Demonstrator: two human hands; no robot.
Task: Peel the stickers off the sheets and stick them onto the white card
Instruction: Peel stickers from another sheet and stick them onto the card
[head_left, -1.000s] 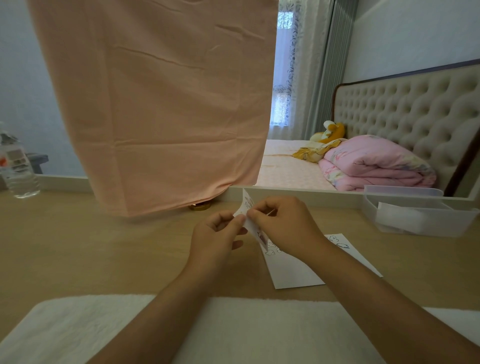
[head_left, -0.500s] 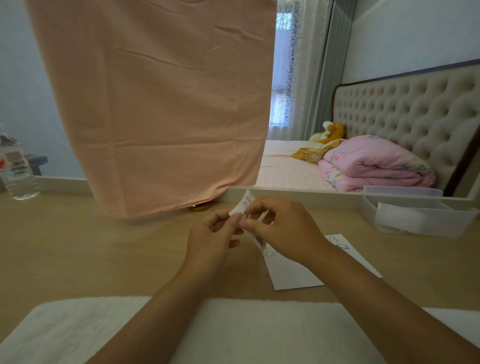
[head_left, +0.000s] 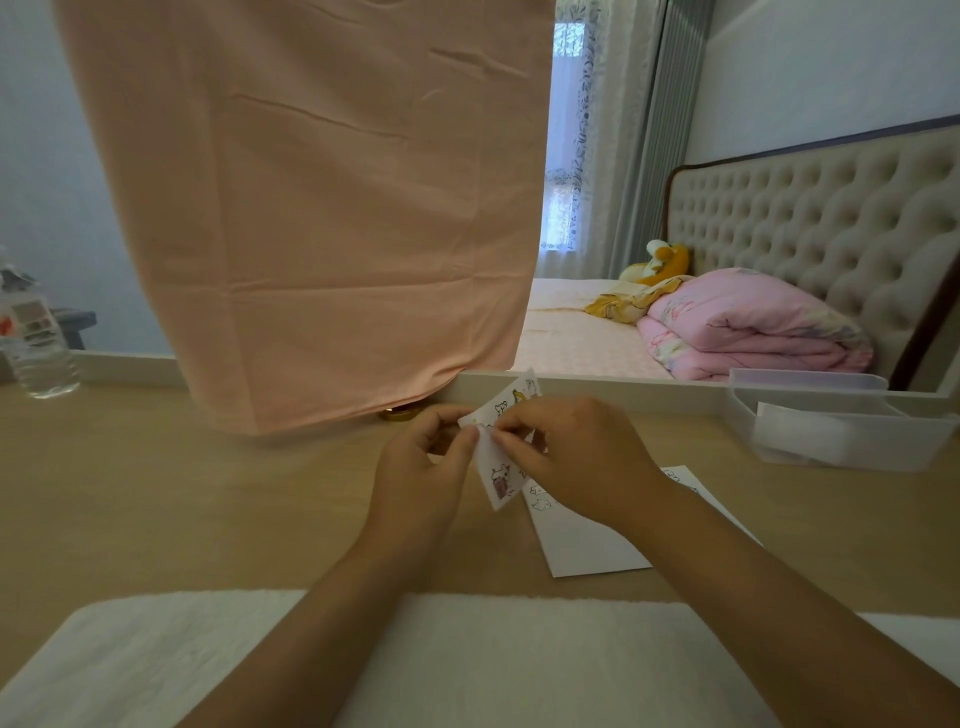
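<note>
Paper first: one small sticker sheet is held up over the counter by two hands. The left hand has a tight grip, pinching the sheet's left edge. The right hand pinches near the top of the sheet with its fingertips. The sheet's long side runs from 12 to 6 o'clock, with the top tipped a bit toward 1. One white card lies flat at 4 o'clock from the sheet, with a few little stickers on it.
</note>
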